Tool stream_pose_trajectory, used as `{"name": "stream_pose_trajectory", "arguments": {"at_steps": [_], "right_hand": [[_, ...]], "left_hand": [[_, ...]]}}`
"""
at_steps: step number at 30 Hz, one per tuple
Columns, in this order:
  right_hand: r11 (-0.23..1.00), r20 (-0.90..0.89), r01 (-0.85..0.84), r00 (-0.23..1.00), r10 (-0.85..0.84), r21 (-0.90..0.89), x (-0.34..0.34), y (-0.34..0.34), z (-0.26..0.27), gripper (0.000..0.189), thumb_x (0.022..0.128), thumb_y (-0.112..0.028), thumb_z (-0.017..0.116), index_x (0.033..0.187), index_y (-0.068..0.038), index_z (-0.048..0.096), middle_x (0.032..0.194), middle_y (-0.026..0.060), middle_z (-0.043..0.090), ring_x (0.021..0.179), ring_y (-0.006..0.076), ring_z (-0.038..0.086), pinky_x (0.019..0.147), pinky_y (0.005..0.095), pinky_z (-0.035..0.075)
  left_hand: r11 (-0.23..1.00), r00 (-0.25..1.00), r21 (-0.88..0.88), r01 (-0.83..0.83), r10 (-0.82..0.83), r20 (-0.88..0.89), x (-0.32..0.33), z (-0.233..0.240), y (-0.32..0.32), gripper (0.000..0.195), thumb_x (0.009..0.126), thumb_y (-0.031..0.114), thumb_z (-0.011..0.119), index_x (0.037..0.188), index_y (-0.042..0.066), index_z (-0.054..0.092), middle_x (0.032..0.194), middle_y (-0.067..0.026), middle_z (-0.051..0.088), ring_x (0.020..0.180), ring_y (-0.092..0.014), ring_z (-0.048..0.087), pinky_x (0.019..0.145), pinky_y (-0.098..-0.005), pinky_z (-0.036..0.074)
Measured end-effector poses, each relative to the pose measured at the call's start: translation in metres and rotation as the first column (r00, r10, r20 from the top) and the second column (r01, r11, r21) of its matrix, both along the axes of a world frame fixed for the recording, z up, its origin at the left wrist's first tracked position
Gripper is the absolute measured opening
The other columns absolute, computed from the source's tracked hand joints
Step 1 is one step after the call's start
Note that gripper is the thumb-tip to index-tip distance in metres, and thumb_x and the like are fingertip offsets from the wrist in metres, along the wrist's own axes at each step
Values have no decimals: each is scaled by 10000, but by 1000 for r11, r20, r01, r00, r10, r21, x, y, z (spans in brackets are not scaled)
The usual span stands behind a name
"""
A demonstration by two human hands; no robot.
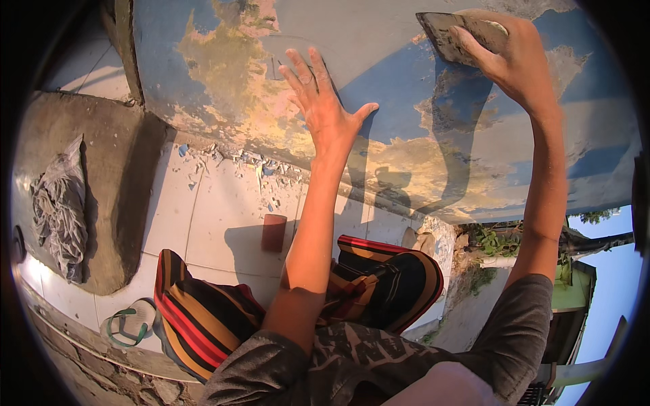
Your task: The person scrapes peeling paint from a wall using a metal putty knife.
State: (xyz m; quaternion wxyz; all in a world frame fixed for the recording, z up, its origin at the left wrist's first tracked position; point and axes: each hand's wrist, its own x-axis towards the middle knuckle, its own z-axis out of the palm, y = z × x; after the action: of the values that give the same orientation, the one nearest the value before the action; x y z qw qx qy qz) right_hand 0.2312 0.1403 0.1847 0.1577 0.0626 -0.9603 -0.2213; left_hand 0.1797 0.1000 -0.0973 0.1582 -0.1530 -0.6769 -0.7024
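My right hand (518, 61) grips a flat scraper (457, 38) with a worn, stained surface, its straight edge at the painted wall (391, 91). Blue paint covers parts of this wall, and elsewhere it has peeled to grey, yellowish and pink patches. My left hand (327, 106) has its fingers spread wide and holds nothing. It is at the wall, left of the scraper; whether the whole palm presses on it I cannot tell. Flakes of paint (261, 167) lie along the wall's foot.
A reddish block or roll (274, 232) stands on the white tiled floor (218, 218). To the left, a crumpled grey cloth (61, 213) lies on a concrete step (117, 203). A flip-flop (131, 322) with green straps is near my striped garment (203, 314). Plants (495, 241) grow beyond the wall's end.
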Motion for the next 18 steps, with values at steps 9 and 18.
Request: {"name": "stream_pose_trajectory", "arguments": {"at_steps": [9,18], "right_hand": [[986,50,-91,995,85,142,-9,-20,-4,193,736,-162,673,736,28,637,607,160,582,516,240,549,514,339,425],[986,56,-20,998,11,167,-12,-30,-3,192,743,-164,666,727,27,651,627,189,593,540,324,567,531,370,445]], "left_hand": [[1000,999,19,-23,24,-37,-1,-2,0,1377,471,287,926,1544,159,73,1601,-140,-39,1447,-441,-28,1116,-644,218],[998,995,64,-28,22,101,-1,-9,4,1488,449,333,949,1520,34,-41,1578,-217,-91,1448,-430,-61,1172,-519,181]]}}
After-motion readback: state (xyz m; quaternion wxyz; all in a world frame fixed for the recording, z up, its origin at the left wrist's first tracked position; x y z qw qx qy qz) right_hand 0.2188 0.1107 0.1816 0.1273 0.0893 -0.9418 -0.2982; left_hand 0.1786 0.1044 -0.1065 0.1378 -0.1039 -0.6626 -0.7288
